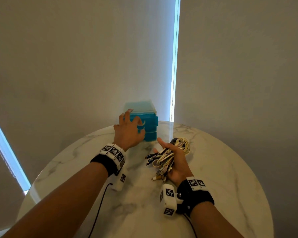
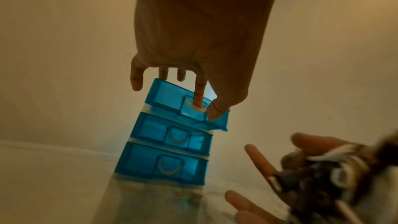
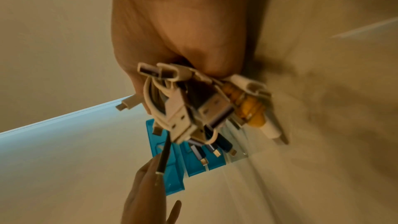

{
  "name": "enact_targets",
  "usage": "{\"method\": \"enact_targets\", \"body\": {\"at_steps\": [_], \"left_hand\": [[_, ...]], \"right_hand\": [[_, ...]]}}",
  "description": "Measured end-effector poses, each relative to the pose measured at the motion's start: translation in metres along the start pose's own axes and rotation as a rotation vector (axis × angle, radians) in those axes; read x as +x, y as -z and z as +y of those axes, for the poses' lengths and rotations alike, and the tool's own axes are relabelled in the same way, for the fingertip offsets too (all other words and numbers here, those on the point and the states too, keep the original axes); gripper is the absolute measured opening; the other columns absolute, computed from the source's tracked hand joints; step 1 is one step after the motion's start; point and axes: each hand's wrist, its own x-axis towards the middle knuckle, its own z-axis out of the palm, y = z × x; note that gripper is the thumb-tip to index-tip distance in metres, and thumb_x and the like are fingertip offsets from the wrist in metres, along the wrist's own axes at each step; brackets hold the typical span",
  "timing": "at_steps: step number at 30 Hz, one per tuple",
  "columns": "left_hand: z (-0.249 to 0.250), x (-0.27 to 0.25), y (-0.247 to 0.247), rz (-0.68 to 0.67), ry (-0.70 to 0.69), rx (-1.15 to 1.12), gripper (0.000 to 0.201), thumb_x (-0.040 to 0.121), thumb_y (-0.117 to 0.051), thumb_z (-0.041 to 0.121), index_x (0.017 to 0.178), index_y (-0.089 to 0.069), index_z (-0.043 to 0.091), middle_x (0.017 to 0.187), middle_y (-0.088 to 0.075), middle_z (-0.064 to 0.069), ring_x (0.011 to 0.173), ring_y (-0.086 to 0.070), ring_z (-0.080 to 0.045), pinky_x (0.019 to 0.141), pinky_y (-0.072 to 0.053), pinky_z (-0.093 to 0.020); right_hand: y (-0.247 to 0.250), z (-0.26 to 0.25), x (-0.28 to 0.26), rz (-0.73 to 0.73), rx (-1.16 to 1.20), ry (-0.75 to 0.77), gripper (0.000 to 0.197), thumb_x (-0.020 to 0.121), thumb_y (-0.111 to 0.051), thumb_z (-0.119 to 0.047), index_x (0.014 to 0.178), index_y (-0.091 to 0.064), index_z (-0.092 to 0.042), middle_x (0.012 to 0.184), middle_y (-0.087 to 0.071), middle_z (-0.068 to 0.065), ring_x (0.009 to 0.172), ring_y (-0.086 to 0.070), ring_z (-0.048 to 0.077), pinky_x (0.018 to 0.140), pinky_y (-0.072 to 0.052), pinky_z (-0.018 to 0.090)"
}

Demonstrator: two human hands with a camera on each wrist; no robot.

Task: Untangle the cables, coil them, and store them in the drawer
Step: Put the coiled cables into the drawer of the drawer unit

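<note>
A bundle of coiled cables (image 1: 169, 156) is gripped in the right hand (image 1: 175, 162), plugs pointing left. Just ahead and leftward, the top drawer (image 2: 172, 101) is hooked at its handle by the left hand (image 1: 127, 133), slightly drawn out; the right hand is nearer the person.

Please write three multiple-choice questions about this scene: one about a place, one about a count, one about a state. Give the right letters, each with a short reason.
1. Where is the cable bundle?
A. in the right hand
B. inside a drawer
C. on the floor

2. How many drawers has the blue drawer unit?
A. two
B. three
C. five

3. In what state is the top drawer?
A. removed
B. fully shut
C. pulled partly out

Answers: 1 A, its fingers curl round the cables; 2 B, three stacked fronts; 3 C, the left hand hooks its handle and it juts forward.
</note>
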Motion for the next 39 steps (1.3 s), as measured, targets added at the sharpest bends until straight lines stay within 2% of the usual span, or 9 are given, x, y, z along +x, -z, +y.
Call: {"method": "enact_targets", "body": {"at_steps": [7, 10, 13, 17, 21, 26, 31, 35, 39], "left_hand": [[0.018, -0.072, 0.038, 0.276, -0.126, -0.273, 0.044, 0.100, -0.058, 0.067, 0.076, -0.074, 0.033, 0.129, -0.063, 0.020, 0.121, -0.051, -0.006, 0.086, -0.054, -0.034], [0.016, -0.074, 0.043, 0.384, 0.007, -0.593, 0.050, 0.098, -0.060, 0.071, 0.067, -0.077, 0.036, 0.104, -0.070, 0.024, 0.105, -0.064, -0.001, 0.082, -0.058, -0.033], [0.001, -0.054, 0.031, 0.381, 0.319, -0.947, 0.040, 0.090, -0.070, 0.072, 0.088, -0.076, 0.032, 0.105, -0.072, 0.013, 0.098, -0.069, -0.010, 0.087, -0.062, -0.044], [-0.015, -0.035, -0.003, 0.039, 0.631, -1.433, 0.062, 0.086, -0.085, 0.049, 0.135, -0.053, 0.029, 0.131, -0.064, -0.003, 0.118, -0.066, -0.025, 0.094, -0.062, -0.055], [-0.021, -0.021, -0.014, -0.067, 0.606, -1.578, 0.068, 0.095, -0.075, 0.035, 0.149, -0.034, 0.041, 0.129, -0.060, -0.003, 0.119, -0.065, -0.032, 0.104, -0.054, -0.066], [-0.025, -0.015, -0.017, -0.091, 0.480, -1.637, 0.051, 0.095, -0.062, 0.029, 0.145, -0.055, 0.020, 0.138, -0.068, -0.013, 0.119, -0.067, -0.033, 0.083, -0.062, -0.045], [-0.017, -0.034, -0.022, -0.047, 0.473, -1.660, 0.057, 0.081, -0.070, 0.035, 0.131, -0.068, 0.009, 0.126, -0.075, -0.020, 0.111, -0.072, -0.038, 0.083, -0.060, -0.049], [-0.014, -0.049, -0.028, 0.020, 0.487, -1.614, 0.058, 0.070, -0.076, 0.033, 0.124, -0.074, 0.014, 0.126, -0.076, -0.017, 0.119, -0.070, -0.044, 0.102, -0.056, -0.068], [-0.011, -0.064, -0.033, 0.093, 0.440, -1.659, 0.068, 0.073, -0.081, 0.031, 0.134, -0.065, 0.006, 0.129, -0.072, -0.022, 0.115, -0.071, -0.047, 0.095, -0.058, -0.064]], "right_hand": [[0.003, 0.004, 0.003, -0.031, -0.025, 0.043, 0.042, 0.080, -0.077, -0.029, 0.113, -0.082, -0.004, 0.110, -0.071, 0.028, 0.086, -0.069, 0.039, 0.075, -0.058, 0.047], [0.000, 0.004, 0.002, -0.002, -0.005, 0.049, 0.044, 0.077, -0.076, -0.029, 0.113, -0.079, -0.003, 0.108, -0.072, 0.027, 0.085, -0.073, 0.039, 0.076, -0.059, 0.047], [0.001, 0.003, 0.003, 0.014, -0.010, 0.039, 0.025, 0.095, -0.061, -0.023, 0.106, -0.070, -0.002, 0.083, -0.069, 0.020, 0.061, -0.071, 0.035, 0.055, -0.060, 0.038], [0.002, 0.004, 0.002, -0.001, -0.002, 0.034, 0.027, 0.100, -0.057, -0.024, 0.105, -0.074, -0.004, 0.087, -0.073, 0.021, 0.066, -0.073, 0.035, 0.056, -0.060, 0.039], [0.001, 0.003, 0.007, -0.008, 0.012, 0.058, 0.029, 0.101, -0.055, -0.019, 0.111, -0.077, -0.002, 0.097, -0.076, 0.023, 0.077, -0.076, 0.036, 0.062, -0.063, 0.042], [0.004, 0.002, 0.010, 0.009, 0.026, 0.033, 0.042, 0.100, -0.058, -0.021, 0.132, -0.070, 0.002, 0.114, -0.074, 0.027, 0.086, -0.076, 0.039, 0.071, -0.064, 0.046], [0.010, -0.008, 0.007, 0.016, 0.030, 0.045, 0.056, 0.088, -0.077, -0.027, 0.137, -0.069, -0.001, 0.141, -0.064, 0.028, 0.104, -0.070, 0.040, 0.087, -0.059, 0.047], [0.007, -0.028, -0.015, 0.043, -0.079, 0.125, 0.031, 0.094, -0.073, -0.026, 0.117, -0.078, -0.007, 0.120, -0.075, 0.020, 0.098, -0.073, 0.039, 0.085, -0.057, 0.045], [-0.001, -0.050, -0.033, 0.216, -0.458, 0.351, 0.034, 0.094, -0.078, -0.028, 0.117, -0.078, -0.004, 0.106, -0.082, 0.011, 0.099, -0.079, 0.029, 0.090, -0.062, 0.048]]}}
